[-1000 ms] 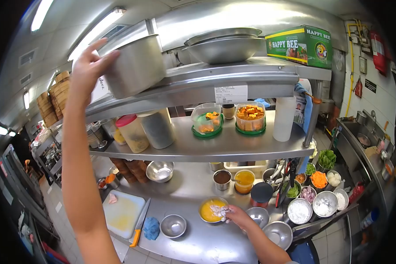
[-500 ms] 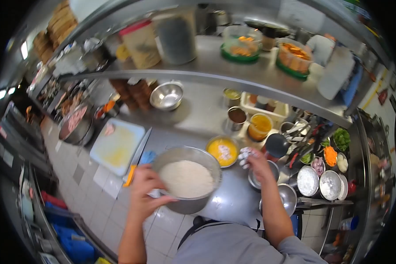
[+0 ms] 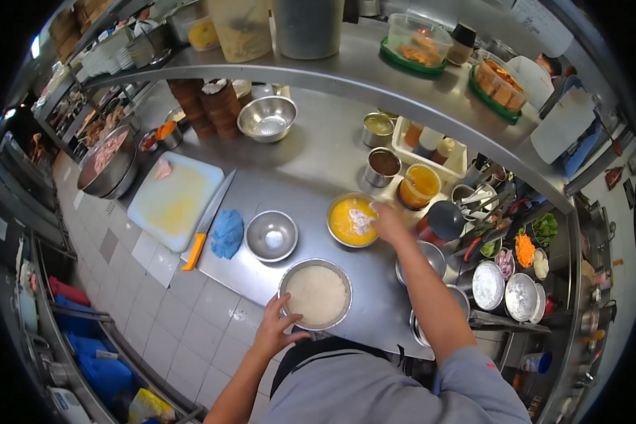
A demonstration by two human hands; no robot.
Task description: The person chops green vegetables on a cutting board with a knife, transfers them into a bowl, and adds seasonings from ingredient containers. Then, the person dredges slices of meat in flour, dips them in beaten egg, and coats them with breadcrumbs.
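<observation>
A metal pot point(image 3: 316, 326) of pale breadcrumbs point(image 3: 318, 291) stands near the counter's front edge. My left hand point(image 3: 274, 326) is at its left rim, fingers spread and touching the rim. My right hand point(image 3: 390, 225) reaches into the bowl of beaten egg point(image 3: 334, 230), its fingers at the flour-coated piece point(image 3: 361, 222) lying in the yellow liquid. Those fingertips merge with the white coating, so their grip is unclear. Left of the egg is a steel bowl point(image 3: 271, 236) with nothing visible in it.
A knife point(image 3: 208, 219) with an orange handle lies beside a white cutting board point(image 3: 175, 201) and a crumpled blue cloth point(image 3: 227, 233). Sauce containers point(image 3: 419, 185) stand behind the egg. Steel bowls point(image 3: 422, 265) sit under my right forearm. A shelf point(image 3: 318, 78) spans overhead.
The breadcrumb pot has gone down onto the counter, uncovering the steel bowl behind it. My left hand has loosened to spread fingers at the rim. My right hand has moved left into the egg bowl.
</observation>
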